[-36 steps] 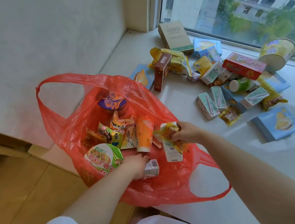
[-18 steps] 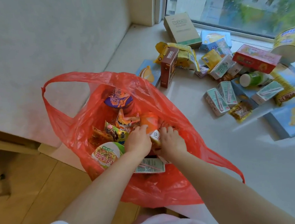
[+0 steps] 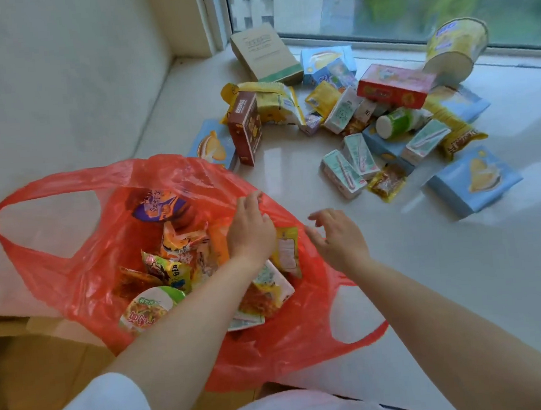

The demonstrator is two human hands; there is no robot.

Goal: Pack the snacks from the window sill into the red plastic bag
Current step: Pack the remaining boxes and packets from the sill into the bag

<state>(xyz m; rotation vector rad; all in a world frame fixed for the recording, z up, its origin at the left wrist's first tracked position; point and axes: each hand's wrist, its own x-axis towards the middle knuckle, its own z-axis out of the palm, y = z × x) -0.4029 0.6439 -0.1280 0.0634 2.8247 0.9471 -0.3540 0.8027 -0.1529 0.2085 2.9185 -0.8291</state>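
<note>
Head view: the red plastic bag (image 3: 84, 277) lies open on the window sill (image 3: 430, 273). Both hands, left hand (image 3: 251, 230) and right hand (image 3: 338, 236), hover over it, empty, fingers loose. More snacks (image 3: 350, 166) sit behind the bag.

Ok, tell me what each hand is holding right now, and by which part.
Nothing is held. The left hand hovers open over the red plastic bag, its fingers near the bag's rim. The right hand is open and empty, beside the bag.
</note>
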